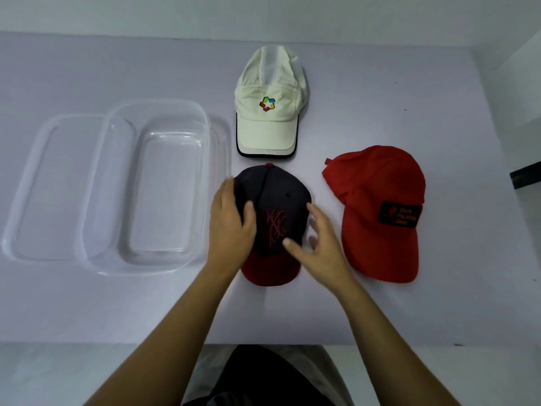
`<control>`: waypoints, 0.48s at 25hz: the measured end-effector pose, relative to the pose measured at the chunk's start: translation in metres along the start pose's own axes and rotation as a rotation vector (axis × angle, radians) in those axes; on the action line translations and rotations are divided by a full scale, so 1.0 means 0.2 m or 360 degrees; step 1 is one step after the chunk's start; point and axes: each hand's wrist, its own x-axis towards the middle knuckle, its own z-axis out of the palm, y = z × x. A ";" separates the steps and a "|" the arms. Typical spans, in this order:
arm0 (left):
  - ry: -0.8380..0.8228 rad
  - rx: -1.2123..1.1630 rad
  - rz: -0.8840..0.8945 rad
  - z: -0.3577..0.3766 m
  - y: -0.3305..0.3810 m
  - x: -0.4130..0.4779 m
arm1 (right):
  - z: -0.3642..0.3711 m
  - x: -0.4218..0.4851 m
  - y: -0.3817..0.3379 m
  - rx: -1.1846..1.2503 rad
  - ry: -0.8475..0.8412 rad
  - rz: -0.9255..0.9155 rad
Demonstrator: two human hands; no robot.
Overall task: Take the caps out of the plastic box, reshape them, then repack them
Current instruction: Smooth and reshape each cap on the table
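Note:
A dark navy cap (pixel 281 200) with a red brim and red stitching lies on the table in front of me. My left hand (pixel 231 227) rests on its left side, fingers straight over the crown. My right hand (pixel 319 244) hovers at its right side with spread, relaxed fingers, holding nothing. A cream cap (pixel 268 112) with a coloured logo lies beyond it. To the right lies a red cap (pixel 380 212) with a black patch. The clear plastic box (pixel 146 183) stands empty at the left.
The box sits on its clear lid (pixel 44 189), which sticks out to the left. The table's front edge (pixel 117 342) runs just before my body. A dark object (pixel 525 177) shows at the far right edge.

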 end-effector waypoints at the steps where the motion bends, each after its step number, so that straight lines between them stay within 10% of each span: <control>1: -0.0037 -0.0023 -0.0055 0.00 -0.05 -0.08 | 0.03 -0.03 0.04 0.0002 -0.0075 0.0019; 8: -0.0374 -0.0073 -0.0185 0.02 -0.14 -0.13 | 0.05 -0.05 0.04 -0.0045 -0.0071 0.0022; 12: -0.0297 0.0061 0.0031 0.03 -0.02 -0.27 | -0.11 -0.19 0.03 -0.0391 0.0578 -0.0377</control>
